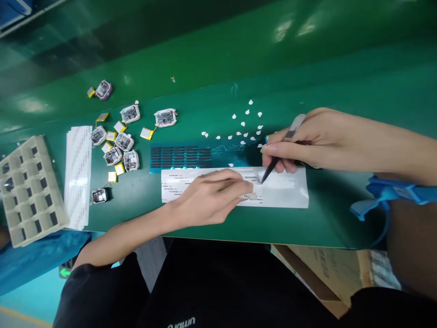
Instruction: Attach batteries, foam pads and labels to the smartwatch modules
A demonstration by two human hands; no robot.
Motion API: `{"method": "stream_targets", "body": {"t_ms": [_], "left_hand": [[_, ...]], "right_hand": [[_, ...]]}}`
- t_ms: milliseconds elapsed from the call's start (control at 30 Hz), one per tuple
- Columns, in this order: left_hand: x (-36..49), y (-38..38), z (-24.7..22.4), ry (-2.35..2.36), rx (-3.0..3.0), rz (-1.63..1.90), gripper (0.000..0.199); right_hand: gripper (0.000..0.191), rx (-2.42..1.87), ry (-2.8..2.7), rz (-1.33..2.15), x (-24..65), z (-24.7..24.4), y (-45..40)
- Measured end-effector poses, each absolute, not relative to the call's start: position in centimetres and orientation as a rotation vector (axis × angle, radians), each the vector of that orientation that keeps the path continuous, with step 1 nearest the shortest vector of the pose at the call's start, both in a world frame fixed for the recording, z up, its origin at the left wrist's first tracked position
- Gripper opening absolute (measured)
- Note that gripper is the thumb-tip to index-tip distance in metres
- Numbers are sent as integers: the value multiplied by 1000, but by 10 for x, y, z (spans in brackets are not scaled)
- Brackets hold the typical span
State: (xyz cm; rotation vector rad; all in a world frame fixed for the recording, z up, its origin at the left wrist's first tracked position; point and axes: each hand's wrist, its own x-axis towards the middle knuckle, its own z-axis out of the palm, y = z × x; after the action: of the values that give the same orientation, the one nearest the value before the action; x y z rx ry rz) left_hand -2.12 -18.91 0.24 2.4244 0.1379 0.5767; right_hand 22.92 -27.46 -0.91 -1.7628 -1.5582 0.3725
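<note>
My right hand (307, 141) holds tweezers (271, 167) pen-like, their dark tips pointing down at a white backing sheet (285, 193) printed with rows of small dark marks. Close to those tips, my left hand (211, 196) rests over the sheet, thumb and fingers closed on a small pale flat piece (250, 196) that I cannot identify. Behind the sheet lies a blue-green strip (221, 155) bearing rows of thin black pieces (180, 157). Several small round white tabbed stickers (243, 124) are scattered on the mat beyond.
Several small open watch-like housings (165, 117) with circuit boards lie to the left, wired to yellow-edged batteries (146, 133). Further left are stacked printed white sheets (78, 177) and a beige compartment tray (40, 171). A blue wrist strap (392, 190) circles my right wrist.
</note>
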Motion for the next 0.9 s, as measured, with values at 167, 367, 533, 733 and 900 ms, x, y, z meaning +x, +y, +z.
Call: {"method": "stream_targets", "body": {"t_ms": [167, 367, 533, 733, 900], "left_hand": [[-20, -190, -1, 151, 2374, 607, 18], [-21, -190, -4, 159, 2307, 598, 21], [-21, -189, -5, 157, 2296, 554, 23], [-22, -187, 8, 116, 2197, 749, 19], [-21, -187, 30, 436, 1804, 636, 11]], "right_hand": [[57, -1755, -1607, 494, 238, -1, -270], [47, -1353, -2013, 1451, 255, 28, -227], [51, -1316, -1934, 1540, 249, 35, -223], [53, -1331, -1431, 1270, 228, 54, -231], [41, -1256, -1223, 870, 195, 59, -241]]}}
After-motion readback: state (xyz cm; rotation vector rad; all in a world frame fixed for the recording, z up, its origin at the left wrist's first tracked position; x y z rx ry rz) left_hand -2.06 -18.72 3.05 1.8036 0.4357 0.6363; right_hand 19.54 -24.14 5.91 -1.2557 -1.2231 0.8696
